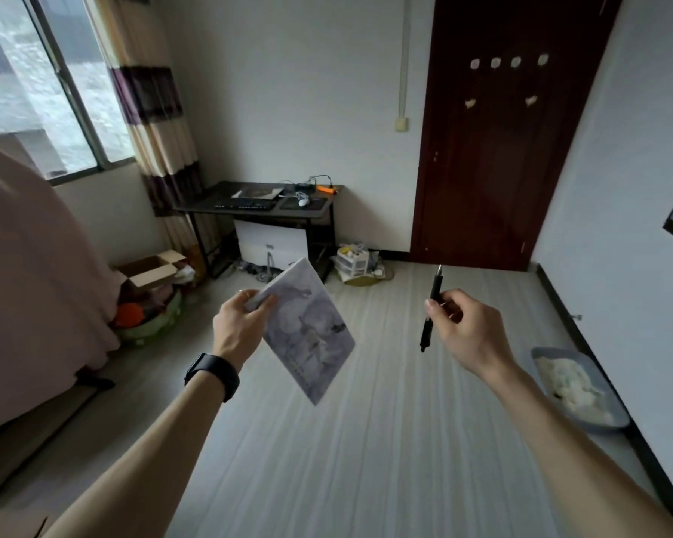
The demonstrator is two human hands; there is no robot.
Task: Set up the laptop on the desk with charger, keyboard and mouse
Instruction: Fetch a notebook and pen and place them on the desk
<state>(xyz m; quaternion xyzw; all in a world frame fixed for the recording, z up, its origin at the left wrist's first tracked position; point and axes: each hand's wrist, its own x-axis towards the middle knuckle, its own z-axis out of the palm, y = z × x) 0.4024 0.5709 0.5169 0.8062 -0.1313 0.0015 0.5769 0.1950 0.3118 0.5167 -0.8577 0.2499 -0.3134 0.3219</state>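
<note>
A notebook (307, 335) is gripped at its corner by the left hand (241, 324) and a pen (431, 308) is pinched in the right hand (463, 324) — neither is free. The laptop (257, 193), keyboard (245, 205) and mouse (303, 202) are seen on the desk (210, 198), well apart by the far wall. An approach seems in hand; the 2 items must first be put down.

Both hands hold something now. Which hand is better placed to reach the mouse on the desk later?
Probably the right hand: it pinches only a slim pen, and the mouse lies on the right part of the desk. The left hand grips a book.
</note>
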